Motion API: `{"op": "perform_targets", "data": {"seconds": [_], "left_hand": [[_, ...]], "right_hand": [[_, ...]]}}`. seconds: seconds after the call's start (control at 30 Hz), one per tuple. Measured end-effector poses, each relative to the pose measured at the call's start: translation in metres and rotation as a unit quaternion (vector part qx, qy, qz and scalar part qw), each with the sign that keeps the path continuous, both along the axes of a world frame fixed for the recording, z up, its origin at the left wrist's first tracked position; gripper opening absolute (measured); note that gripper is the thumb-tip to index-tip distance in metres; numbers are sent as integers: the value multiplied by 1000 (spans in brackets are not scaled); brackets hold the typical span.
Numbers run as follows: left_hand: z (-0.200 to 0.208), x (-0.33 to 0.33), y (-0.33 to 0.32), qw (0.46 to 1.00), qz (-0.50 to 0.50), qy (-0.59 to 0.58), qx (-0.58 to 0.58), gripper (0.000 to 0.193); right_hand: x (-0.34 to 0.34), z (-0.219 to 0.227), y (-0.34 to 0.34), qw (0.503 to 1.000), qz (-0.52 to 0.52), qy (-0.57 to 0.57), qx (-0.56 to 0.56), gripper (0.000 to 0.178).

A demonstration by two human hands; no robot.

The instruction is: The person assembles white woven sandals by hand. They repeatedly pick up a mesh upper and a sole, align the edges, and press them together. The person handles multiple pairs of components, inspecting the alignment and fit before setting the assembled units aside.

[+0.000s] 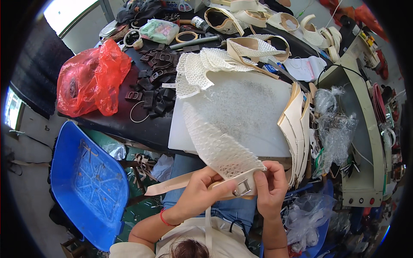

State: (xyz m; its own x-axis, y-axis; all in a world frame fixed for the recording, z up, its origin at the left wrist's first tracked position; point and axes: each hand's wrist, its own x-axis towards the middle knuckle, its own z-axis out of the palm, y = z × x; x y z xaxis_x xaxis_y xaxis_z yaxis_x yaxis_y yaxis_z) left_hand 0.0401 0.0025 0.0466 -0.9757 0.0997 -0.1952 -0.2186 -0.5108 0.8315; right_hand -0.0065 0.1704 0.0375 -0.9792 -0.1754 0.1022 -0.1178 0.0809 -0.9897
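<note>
Over my lap, my left hand and my right hand hold one white woven leather piece between them. Its long wide end runs up onto the white board. A silver buckle sits on the smooth pale band at its near end. My left thumb presses on the band beside the buckle, and my left fingers go behind the piece. At the right corner of the piece, my right thumb and fingers pinch the edge. A pale strap sticks out to the left behind my left hand.
More white woven pieces lie on the board's far edge. Cream cut panels stack at its right. Dark buckled straps and a red plastic bag lie leftward. A blue tub stands lower left; a beige machine stands right.
</note>
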Motion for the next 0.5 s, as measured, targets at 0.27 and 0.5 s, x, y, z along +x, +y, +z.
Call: {"op": "perform_targets", "data": {"seconds": [0.27, 0.5], "left_hand": [[-2, 10, -8, 992, -4, 58, -110, 52], [3, 11, -21, 968, -24, 57, -243, 49]], "right_hand": [[-19, 10, 4, 987, 159, -34, -17, 17], [-20, 27, -12, 953, 167, 115, 224, 11]]}}
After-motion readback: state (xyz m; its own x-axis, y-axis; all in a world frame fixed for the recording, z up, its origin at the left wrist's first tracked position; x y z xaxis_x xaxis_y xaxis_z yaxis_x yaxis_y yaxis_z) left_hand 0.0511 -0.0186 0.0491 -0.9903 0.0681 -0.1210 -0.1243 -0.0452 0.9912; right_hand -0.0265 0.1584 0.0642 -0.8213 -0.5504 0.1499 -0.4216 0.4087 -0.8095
